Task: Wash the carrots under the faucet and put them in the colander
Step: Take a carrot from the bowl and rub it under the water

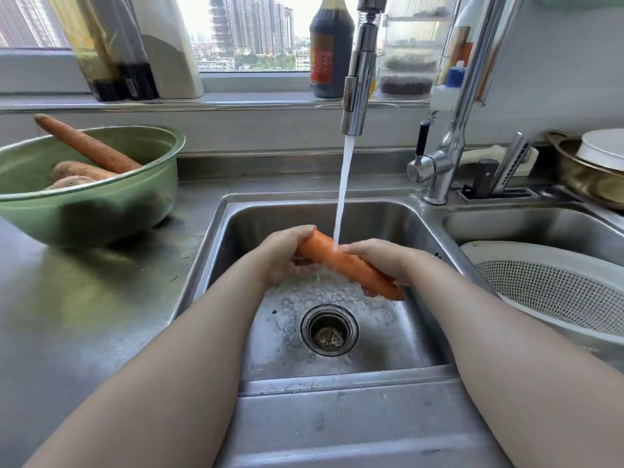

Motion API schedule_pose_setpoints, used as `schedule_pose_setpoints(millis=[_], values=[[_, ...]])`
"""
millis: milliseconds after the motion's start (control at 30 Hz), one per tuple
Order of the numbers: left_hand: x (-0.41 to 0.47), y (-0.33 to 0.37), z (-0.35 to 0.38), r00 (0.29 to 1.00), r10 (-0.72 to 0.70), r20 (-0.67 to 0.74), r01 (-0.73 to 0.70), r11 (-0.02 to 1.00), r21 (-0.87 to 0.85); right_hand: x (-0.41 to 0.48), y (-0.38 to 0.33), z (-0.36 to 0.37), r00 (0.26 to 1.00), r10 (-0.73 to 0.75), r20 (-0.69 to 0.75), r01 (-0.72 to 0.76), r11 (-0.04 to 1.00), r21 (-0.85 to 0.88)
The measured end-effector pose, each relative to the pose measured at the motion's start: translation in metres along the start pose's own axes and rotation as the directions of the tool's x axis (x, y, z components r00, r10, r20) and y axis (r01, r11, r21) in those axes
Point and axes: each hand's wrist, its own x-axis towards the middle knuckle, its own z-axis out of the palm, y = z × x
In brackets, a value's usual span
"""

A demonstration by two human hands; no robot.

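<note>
Now I'm holding the carrot under the faucet, left hand grip clamping it, right hand seemingly too.

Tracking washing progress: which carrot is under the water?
The carrot gripped by left hand and right hand over the sink; the others lie in the green bowl.
</note>
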Motion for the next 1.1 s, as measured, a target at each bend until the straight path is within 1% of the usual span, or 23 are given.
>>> schedule_pose_setpoints(millis=[67, 133, 300, 400, 467, 567, 633, 733, 800, 833, 867, 933, 1033, 1100], values=[[-0.004, 0.000, 0.004, 1.000, 0.018, 0.023, -0.018, 1.000, 0.023, -0.001, -0.002, 0.004, 1.000, 0.001, 0.017, -0.001, 1.000, -0.013], [-0.006, 0.000, 0.005, 0.998, 0.025, 0.053, -0.027, 0.999, 0.040, -0.003, -0.005, 0.008, 0.999, -0.032, 0.001, 0.032, 0.999, -0.027], [-0.008, 0.003, 0.001, 0.983, 0.023, 0.180, -0.029, 0.999, 0.035, -0.011, -0.006, 0.007, 0.995, -0.035, -0.097, 0.033, 0.999, -0.018], [-0.007, 0.000, -0.003, 0.971, 0.024, 0.237, -0.052, 0.992, 0.114, -0.016, -0.008, 0.009, 0.993, -0.079, -0.087, 0.083, 0.996, 0.044], [-0.009, 0.000, -0.005, 0.961, 0.027, 0.274, -0.072, 0.986, 0.154, -0.017, -0.009, 0.009, 0.994, -0.065, -0.092, 0.071, 0.995, 0.066], [-0.011, 0.002, -0.004, 0.946, 0.038, 0.323, -0.074, 0.992, 0.099, -0.019, -0.010, 0.010, 0.997, -0.075, -0.032, 0.078, 0.992, 0.102], [-0.010, 0.003, -0.001, 0.957, 0.050, 0.286, -0.063, 0.997, 0.034, -0.022, -0.013, 0.011, 0.998, -0.051, 0.042, 0.044, 0.987, 0.156], [-0.008, 0.005, 0.004, 0.990, 0.029, 0.136, -0.023, 0.999, -0.044, -0.019, -0.015, 0.013, 0.992, -0.026, 0.125, -0.002, 0.976, 0.219], [-0.009, 0.005, 0.007, 0.998, 0.025, 0.065, -0.021, 0.998, -0.057, -0.015, -0.016, 0.014, 0.989, -0.059, 0.133, 0.029, 0.977, 0.211], [-0.009, 0.004, 0.007, 0.998, 0.038, 0.059, -0.035, 0.998, -0.054, -0.013, -0.016, 0.013, 0.990, -0.072, 0.119, 0.048, 0.980, 0.192], [-0.009, 0.004, 0.007, 0.996, 0.054, 0.075, -0.051, 0.998, -0.044, -0.012, -0.015, 0.013, 0.992, -0.078, 0.102, 0.059, 0.982, 0.181], [-0.012, 0.004, 0.004, 0.984, 0.077, 0.161, -0.076, 0.997, -0.014, -0.011, -0.013, 0.012, 0.990, -0.107, 0.092, 0.088, 0.979, 0.183], [-0.015, 0.004, -0.001, 0.947, 0.081, 0.311, -0.090, 0.996, 0.016, -0.011, -0.010, 0.011, 0.979, -0.195, 0.053, 0.174, 0.946, 0.274], [-0.017, 0.004, -0.001, 0.929, 0.087, 0.359, -0.111, 0.993, 0.046, -0.008, -0.007, 0.011, 0.971, -0.238, -0.001, 0.223, 0.912, 0.345]])
